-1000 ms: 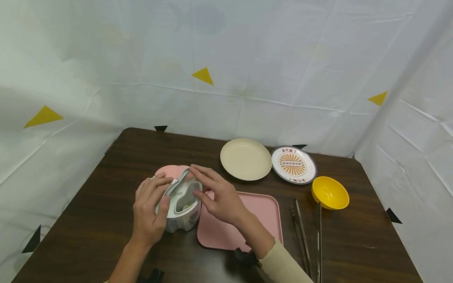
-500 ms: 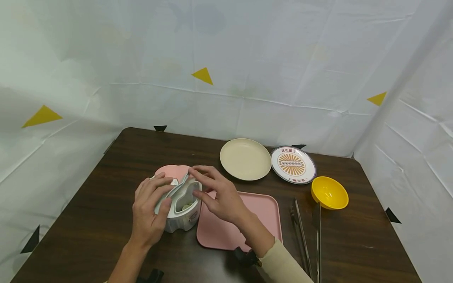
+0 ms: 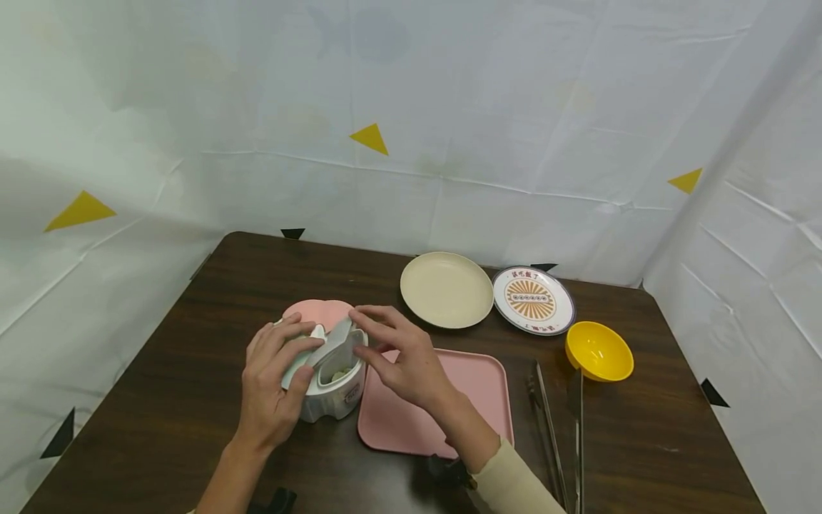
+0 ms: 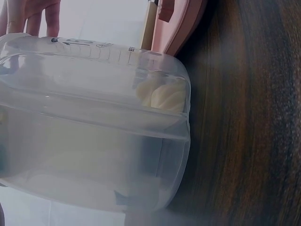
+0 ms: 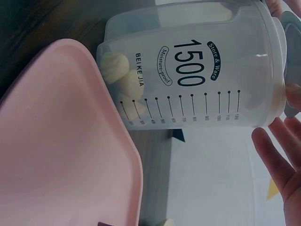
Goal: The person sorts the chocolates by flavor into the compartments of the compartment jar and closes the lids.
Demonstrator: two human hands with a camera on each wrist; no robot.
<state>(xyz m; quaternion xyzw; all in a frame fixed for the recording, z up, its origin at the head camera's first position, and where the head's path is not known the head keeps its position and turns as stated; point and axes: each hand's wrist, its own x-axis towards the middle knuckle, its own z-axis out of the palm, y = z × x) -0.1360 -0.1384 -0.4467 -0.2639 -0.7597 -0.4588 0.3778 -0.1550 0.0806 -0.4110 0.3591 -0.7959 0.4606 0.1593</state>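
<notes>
A clear plastic storage canister (image 3: 329,407) with a white lid stands at the tray's left edge. My left hand (image 3: 270,382) grips its lid from the left, thumb in front and fingers over the top. The grey-green flap (image 3: 332,345) of the lid is raised at a slant, baring part of the opening. My right hand (image 3: 411,368) is at the flap's right end, index fingertip at its upper tip, thumb lower by the opening. Several pale, pleated, bun-like pieces (image 5: 129,84) lie at the canister's bottom; the left wrist view shows their folds (image 4: 167,96).
A pink tray (image 3: 443,407) lies right of the canister, and a pink scalloped-edged item (image 3: 321,312) behind it. Farther back are a cream plate (image 3: 446,289) and a patterned plate (image 3: 534,300). A yellow bowl (image 3: 599,350) and metal tongs (image 3: 548,428) are at the right.
The flap's tip has moved slightly right and down, and more of its grey face shows. My right fingertips shifted a little with it. The left hand has hardly moved.
</notes>
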